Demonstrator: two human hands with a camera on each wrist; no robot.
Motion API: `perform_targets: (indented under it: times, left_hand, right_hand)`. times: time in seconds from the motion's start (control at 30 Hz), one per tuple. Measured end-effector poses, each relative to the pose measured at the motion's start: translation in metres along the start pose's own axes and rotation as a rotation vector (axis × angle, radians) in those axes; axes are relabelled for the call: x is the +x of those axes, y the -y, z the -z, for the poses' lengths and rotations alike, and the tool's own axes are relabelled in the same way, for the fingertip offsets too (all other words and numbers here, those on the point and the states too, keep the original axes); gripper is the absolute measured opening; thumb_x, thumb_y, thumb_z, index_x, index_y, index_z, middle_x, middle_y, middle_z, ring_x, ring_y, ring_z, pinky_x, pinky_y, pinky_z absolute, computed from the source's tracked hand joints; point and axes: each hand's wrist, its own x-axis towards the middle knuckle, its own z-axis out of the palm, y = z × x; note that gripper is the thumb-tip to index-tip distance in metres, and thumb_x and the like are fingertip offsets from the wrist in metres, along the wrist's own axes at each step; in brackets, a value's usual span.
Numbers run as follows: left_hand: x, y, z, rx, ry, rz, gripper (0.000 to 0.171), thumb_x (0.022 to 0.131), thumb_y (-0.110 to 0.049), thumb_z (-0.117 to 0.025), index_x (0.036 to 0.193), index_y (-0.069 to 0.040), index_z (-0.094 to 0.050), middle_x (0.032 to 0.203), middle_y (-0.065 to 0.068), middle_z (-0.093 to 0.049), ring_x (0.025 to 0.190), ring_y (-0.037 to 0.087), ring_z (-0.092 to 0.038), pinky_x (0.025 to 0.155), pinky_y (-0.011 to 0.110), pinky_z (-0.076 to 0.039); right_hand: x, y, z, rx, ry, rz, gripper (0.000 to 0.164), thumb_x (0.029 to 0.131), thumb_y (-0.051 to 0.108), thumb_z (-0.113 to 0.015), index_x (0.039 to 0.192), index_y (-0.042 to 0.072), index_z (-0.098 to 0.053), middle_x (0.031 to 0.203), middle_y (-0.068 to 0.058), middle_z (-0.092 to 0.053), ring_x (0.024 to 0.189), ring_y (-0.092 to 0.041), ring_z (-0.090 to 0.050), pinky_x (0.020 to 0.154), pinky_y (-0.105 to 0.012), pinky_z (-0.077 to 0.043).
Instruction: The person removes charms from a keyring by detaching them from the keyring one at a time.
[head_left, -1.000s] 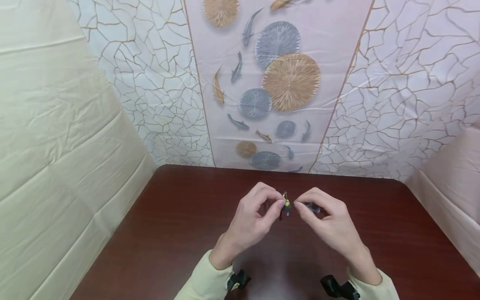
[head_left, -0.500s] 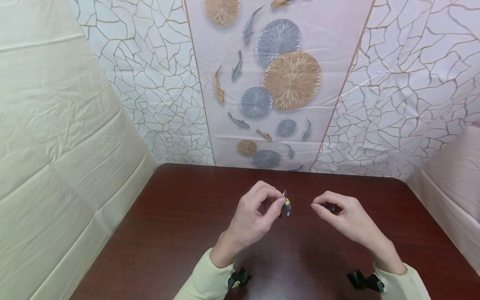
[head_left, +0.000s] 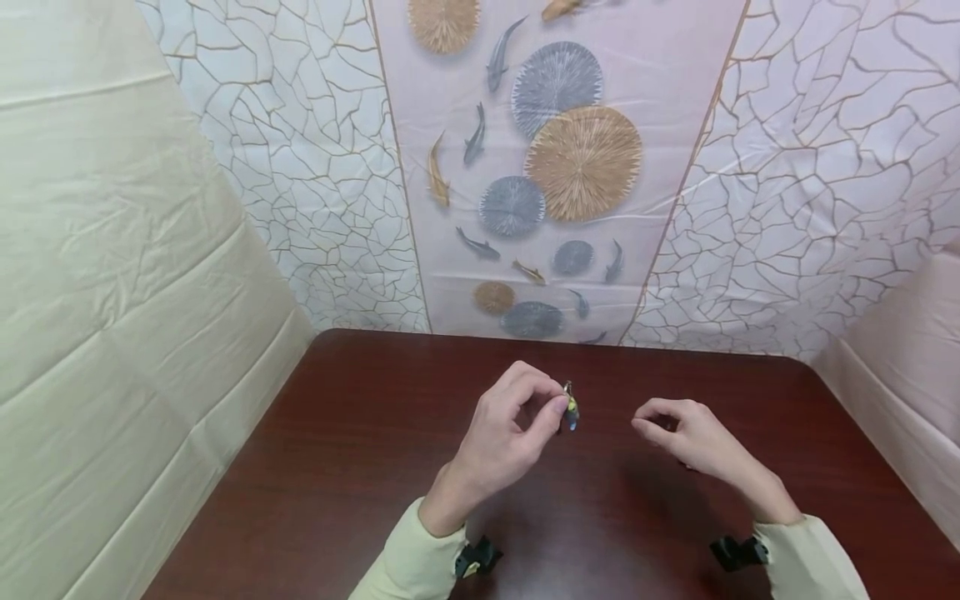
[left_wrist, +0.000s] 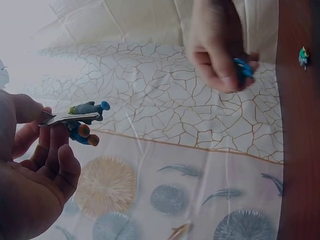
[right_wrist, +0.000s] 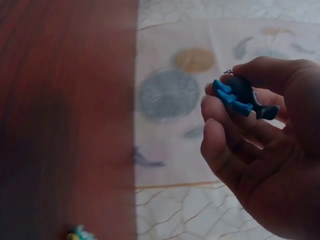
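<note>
The figure (right_wrist: 242,91) is blue and black, the clip (left_wrist: 65,118) silver, the table (head_left: 375,400) red-brown — backdrop (head_left: 315,167) white with gold crackle, its pink panel (head_left: 660,108) patterned grey and gold.

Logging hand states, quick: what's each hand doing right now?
Left hand: pinching a flat metal piece, colourful toy bits beside it.
Right hand: holding a small blue-and-black toy.

Your right hand (left_wrist: 215,55) is showing blurred in the left wrist view, partly hiding the blue figure (left_wrist: 243,70). There, the metal clip (left_wrist: 75,118) in your left hand (left_wrist: 30,180) is covering parts of its figurines (left_wrist: 89,108). The head view is cropping the near edge of the tabletop (head_left: 337,433); a small toy (right_wrist: 80,234) is running off the right wrist view's bottom.
</note>
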Motion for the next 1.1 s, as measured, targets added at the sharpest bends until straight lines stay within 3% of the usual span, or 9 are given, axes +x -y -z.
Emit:
perform_targets:
  times: [0.2,0.43,0.6,1.1]
  left_hand:
    - [-0.001,0.001,0.001,-0.003,0.016,0.006,0.005,0.091,-0.002,-0.065,0.094,-0.005,-0.064,0.093,0.006,-0.06,0.075,0.01,-0.058,0.057,0.016,-0.052]
    - [-0.001,-0.001,0.003,-0.002,0.046,0.019,0.004,0.092,-0.005,-0.065,0.096,-0.007,-0.066,0.094,0.005,-0.059,0.071,0.008,-0.059,0.058,0.015,-0.052]
    - [-0.001,-0.001,0.003,0.001,0.057,0.014,0.004,0.093,-0.008,-0.065,0.097,-0.007,-0.067,0.094,0.005,-0.059,0.071,0.008,-0.06,0.059,0.014,-0.052]
    - [-0.001,-0.001,0.002,0.001,0.056,-0.001,0.003,0.092,-0.007,-0.065,0.096,-0.007,-0.066,0.093,0.005,-0.059,0.071,0.007,-0.058,0.058,0.017,-0.052]
  right_hand:
    - [0.008,-0.028,-0.008,0.003,0.06,-0.02,0.016,0.096,0.03,-0.063,0.098,0.016,-0.069,0.08,-0.002,-0.067,0.063,-0.013,-0.059,0.046,-0.027,-0.046]
    - [0.013,-0.055,-0.02,0.015,0.112,0.007,0.016,0.096,0.023,-0.063,0.1,0.01,-0.07,0.084,0.0,-0.066,0.064,-0.008,-0.057,0.056,-0.024,-0.048]
    - [0.015,-0.064,-0.026,0.043,0.149,0.025,0.013,0.096,0.017,-0.062,0.1,0.008,-0.07,0.092,-0.005,-0.068,0.062,-0.007,-0.056,0.055,-0.025,-0.05]
    - [0.016,-0.083,-0.031,0.048,0.189,0.002,0.012,0.096,0.02,-0.062,0.097,0.011,-0.07,0.085,-0.001,-0.063,0.057,-0.004,-0.051,0.051,-0.025,-0.049]
